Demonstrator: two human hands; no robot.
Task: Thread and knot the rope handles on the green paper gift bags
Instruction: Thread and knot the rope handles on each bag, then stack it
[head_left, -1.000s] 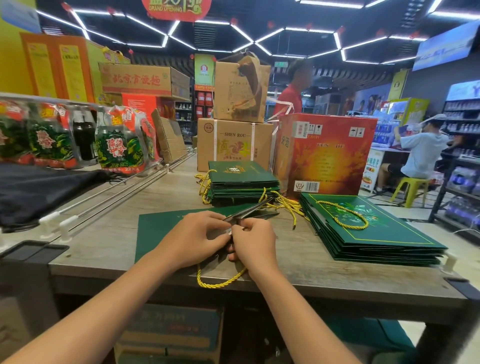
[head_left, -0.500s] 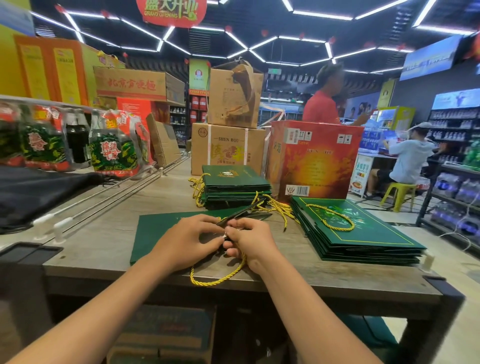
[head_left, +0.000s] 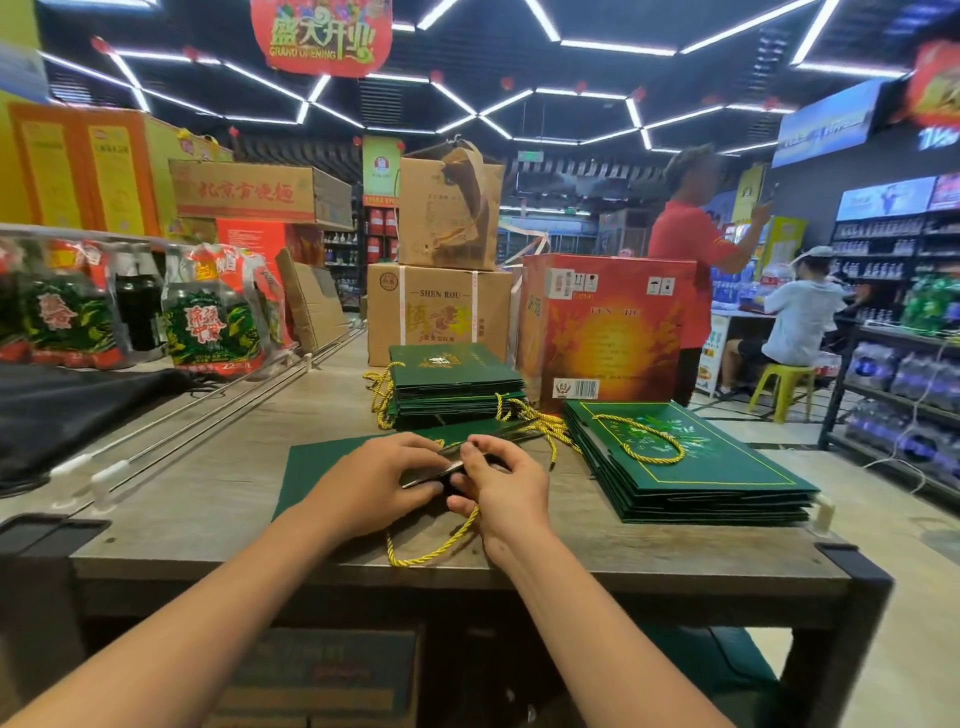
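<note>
A flat green paper gift bag (head_left: 311, 467) lies on the wooden table (head_left: 208, 499) in front of me. My left hand (head_left: 374, 478) and my right hand (head_left: 498, 483) meet over its top edge, fingers curled and pinching the bag's rim and the yellow rope handle (head_left: 431, 545). The rope loops down from under my hands toward the table's near edge. What my fingertips do at the hole is hidden.
A stack of green bags (head_left: 685, 467) with a rope handle on top lies at the right, another stack (head_left: 457, 384) behind my hands with loose yellow ropes (head_left: 540, 421). Cardboard boxes (head_left: 441, 312) and a red box (head_left: 613, 327) stand behind. Two people are at the far right.
My hands stay together on the bag's edge; the right hand's fingers have shifted slightly on the rope. The view has tilted up a little, and the person in red has moved right.
</note>
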